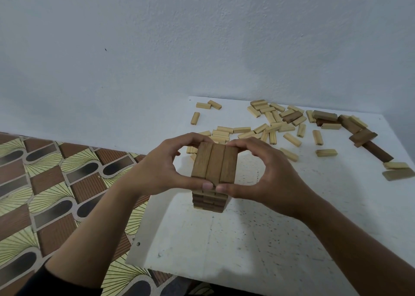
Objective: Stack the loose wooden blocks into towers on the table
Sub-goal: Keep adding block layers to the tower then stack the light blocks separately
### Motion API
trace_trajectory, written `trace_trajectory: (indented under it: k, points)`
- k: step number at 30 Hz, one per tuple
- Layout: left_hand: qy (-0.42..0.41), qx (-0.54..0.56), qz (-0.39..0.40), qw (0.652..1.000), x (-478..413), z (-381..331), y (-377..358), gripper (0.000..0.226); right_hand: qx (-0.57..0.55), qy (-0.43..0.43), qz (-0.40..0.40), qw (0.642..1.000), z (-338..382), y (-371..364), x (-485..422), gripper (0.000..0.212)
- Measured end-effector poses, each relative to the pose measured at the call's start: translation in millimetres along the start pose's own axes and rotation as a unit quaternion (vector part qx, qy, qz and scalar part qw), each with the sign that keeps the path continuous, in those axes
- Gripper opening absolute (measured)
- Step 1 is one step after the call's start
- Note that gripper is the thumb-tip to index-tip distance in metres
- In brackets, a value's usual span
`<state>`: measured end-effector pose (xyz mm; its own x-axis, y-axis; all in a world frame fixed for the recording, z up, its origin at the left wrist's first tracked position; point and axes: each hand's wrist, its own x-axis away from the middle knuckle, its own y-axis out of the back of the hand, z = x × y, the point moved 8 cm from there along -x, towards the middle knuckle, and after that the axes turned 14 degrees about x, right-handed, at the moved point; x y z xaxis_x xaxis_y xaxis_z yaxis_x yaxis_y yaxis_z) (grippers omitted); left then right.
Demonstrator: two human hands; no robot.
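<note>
Right now one tower (208, 202) stands near the middle of the white desk (247, 239), its top layer (214, 163) made of three brown blocks side by side. The left hand (161, 170) and right hand (265, 174) both clasp that layer, fingers (190, 138) curled over the far ends and two thumbs pressing the near ends. Beyond lie loose blocks (276, 125), too heaped to count, mostly pale. Roughly six dark blocks (362, 136) lie at the right, and three pale strays (195, 118) sit apart at the far left.
</note>
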<state>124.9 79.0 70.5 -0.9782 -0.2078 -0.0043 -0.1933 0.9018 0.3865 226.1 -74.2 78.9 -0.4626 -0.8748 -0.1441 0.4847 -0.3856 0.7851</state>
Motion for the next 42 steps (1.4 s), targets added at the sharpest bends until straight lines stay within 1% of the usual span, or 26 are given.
trace_trajectory:
  k: [2,5,7,9,10,14,16,19,24,27,34,38,40,41,42]
  points:
    - [0.000,0.000,0.002,1.000,1,-1,0,0.076,0.000,0.002,-0.003,1.000,0,0,1,0.070]
    - [0.002,-0.003,0.004,1.000,2,0,0,0.087,0.006,0.003,-0.006,1.000,-2,0,2,0.080]
    - [-0.002,0.007,-0.003,1.000,3,-2,1,0.088,0.003,0.001,-0.007,1.000,-3,0,2,0.083]
    - [-0.012,0.021,-0.020,1.000,2,-7,4,0.081,-0.011,0.000,-0.018,1.000,-4,4,1,0.080]
    - [-0.019,0.027,-0.029,0.999,2,-11,5,0.075,-0.018,-0.002,-0.028,0.999,-4,6,-1,0.075]
    - [-0.054,0.071,-0.085,0.992,0,-29,11,0.050,-0.057,-0.010,-0.085,0.995,-5,21,-8,0.038]
    - [-0.068,0.094,-0.124,0.985,-2,-41,14,0.037,-0.080,-0.014,-0.112,0.990,-5,29,-10,0.030]
    - [-0.102,0.092,-0.161,0.977,-5,-63,16,0.022,-0.098,-0.013,-0.144,0.985,-6,37,-10,0.027]
    - [-0.142,0.018,-0.160,0.977,-11,-93,8,0.017,-0.104,-0.012,-0.168,0.980,-10,46,-8,0.021]
    - [-0.138,0.020,-0.165,0.976,-14,-98,7,0.013,-0.114,-0.012,-0.165,0.980,-13,47,-6,0.026]
    - [-0.099,0.087,-0.185,0.974,2,-65,19,0.024,-0.127,-0.059,-0.140,0.980,-44,34,4,0.021]
    - [-0.065,0.113,-0.211,0.969,7,-24,31,0.022,-0.139,-0.074,-0.129,0.979,-62,23,4,0.018]
    - [-0.034,0.094,-0.211,0.972,2,11,34,0.018,-0.125,-0.083,-0.123,0.981,-76,14,1,0.008]
    - [-0.020,0.063,-0.205,0.976,-1,30,34,0.017,-0.105,-0.085,-0.119,0.984,-82,9,-2,0.007]
    - [-0.008,0.028,-0.194,0.980,-4,49,32,0.017,-0.081,-0.084,-0.114,0.987,-87,2,-5,0.010]
